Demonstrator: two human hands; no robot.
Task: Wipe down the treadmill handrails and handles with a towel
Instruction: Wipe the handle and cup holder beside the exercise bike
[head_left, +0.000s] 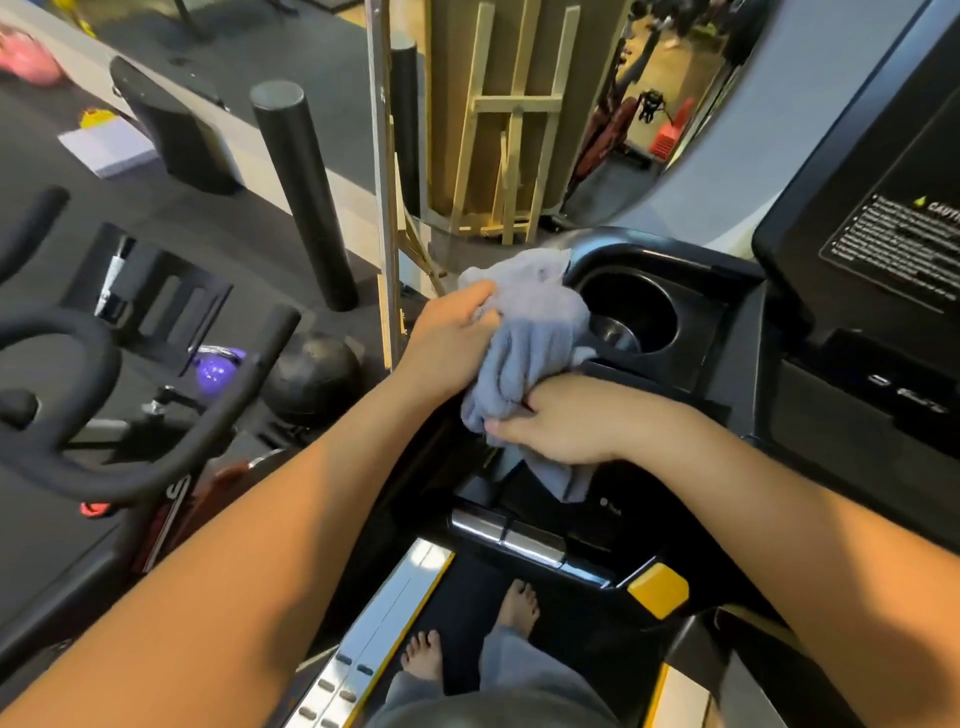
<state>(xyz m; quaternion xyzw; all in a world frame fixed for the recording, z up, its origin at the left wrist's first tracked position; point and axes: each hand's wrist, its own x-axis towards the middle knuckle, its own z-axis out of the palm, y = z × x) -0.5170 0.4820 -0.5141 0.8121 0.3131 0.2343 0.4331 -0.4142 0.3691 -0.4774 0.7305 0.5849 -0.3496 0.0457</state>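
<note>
Both hands, left hand and right hand, clutch the bunched towel stretched between them.

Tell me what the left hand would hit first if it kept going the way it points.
The left hand grips the grey towel and points toward the console's cup holder. Going straight on, it would probably press the towel into the cup holder's rim first, though depth is unclear.

Towel left of cupholder — bike handlebar far left.
</note>
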